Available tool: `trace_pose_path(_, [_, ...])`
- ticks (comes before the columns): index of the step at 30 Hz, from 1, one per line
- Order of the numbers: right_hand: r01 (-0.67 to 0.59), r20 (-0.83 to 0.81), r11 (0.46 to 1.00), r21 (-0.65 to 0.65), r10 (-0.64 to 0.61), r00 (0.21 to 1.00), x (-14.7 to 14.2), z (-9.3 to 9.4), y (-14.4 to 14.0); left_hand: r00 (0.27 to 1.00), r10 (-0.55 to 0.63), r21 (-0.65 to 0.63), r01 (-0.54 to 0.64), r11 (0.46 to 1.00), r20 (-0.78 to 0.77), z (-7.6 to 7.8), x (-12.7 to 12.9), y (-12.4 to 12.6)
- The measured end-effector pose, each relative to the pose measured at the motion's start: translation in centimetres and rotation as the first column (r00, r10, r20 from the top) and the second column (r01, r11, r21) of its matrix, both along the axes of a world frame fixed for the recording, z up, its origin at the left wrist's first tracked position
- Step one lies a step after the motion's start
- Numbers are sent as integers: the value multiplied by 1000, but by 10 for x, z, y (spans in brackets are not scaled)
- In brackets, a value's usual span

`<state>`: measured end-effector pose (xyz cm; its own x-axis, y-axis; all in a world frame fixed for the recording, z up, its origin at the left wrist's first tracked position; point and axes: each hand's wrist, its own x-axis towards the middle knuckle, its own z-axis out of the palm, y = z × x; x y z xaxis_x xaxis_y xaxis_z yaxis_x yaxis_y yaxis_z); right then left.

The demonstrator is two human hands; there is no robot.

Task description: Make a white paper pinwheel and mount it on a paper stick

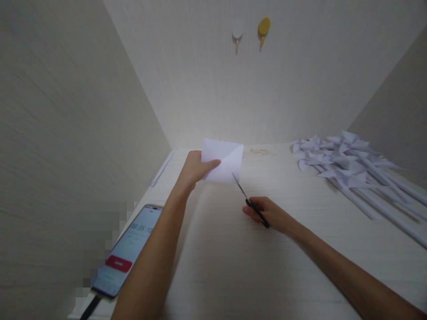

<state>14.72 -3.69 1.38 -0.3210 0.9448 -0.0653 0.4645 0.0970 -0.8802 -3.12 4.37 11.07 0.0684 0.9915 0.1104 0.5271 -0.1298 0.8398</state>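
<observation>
Above a pale bench (233, 266), the left hand (193, 169) pinches a folded white paper (224, 161) in its fingers. The right hand (267, 214) grips black scissors (251, 202), blade tips touching the paper's lower edge. Paper pinwheels (350, 173) lie well apart to the right; a phone (128, 249) rests at left.

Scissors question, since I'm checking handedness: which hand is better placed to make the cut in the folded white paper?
Probably the right hand: it holds the black-handled scissors, tips at the folded white paper, which the left hand steadies.
</observation>
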Motion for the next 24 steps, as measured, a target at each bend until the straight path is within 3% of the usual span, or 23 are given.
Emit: trace_pose_path(24, [-5, 8, 1000, 3, 5, 1000, 1, -2, 0, 1000, -15, -12, 15, 1000, 21, -1, -1, 2])
